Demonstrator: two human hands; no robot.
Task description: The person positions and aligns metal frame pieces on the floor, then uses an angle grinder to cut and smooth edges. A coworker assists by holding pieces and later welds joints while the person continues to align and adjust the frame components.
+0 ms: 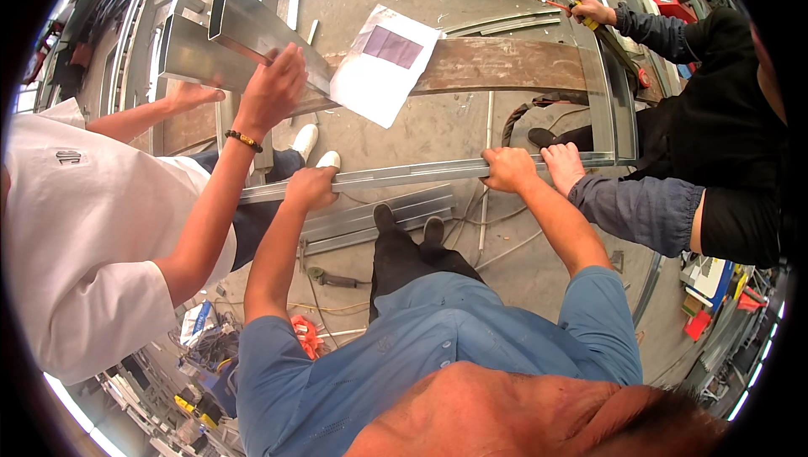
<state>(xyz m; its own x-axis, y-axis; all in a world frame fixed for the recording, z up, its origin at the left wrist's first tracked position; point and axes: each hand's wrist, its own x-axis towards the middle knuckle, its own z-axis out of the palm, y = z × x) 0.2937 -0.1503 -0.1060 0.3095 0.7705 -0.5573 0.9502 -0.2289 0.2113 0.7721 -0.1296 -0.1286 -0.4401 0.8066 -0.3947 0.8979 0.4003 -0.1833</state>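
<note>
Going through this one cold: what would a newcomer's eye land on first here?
Probably the white sheet of paper with its dark rectangle, upper centre, bright against the brown plank. Next, the long metal bar crossing mid-picture, gripped by the person's left hand and right hand. Then the hollow rectangular metal tube at upper left, its open end showing.

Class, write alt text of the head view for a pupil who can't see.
The person's left hand and right hand grip a long metal bar in a workshop. At left, a white-shirted coworker's hand is at a rectangular tube; at right, a dark-sleeved coworker's hand is at the bar.
</note>
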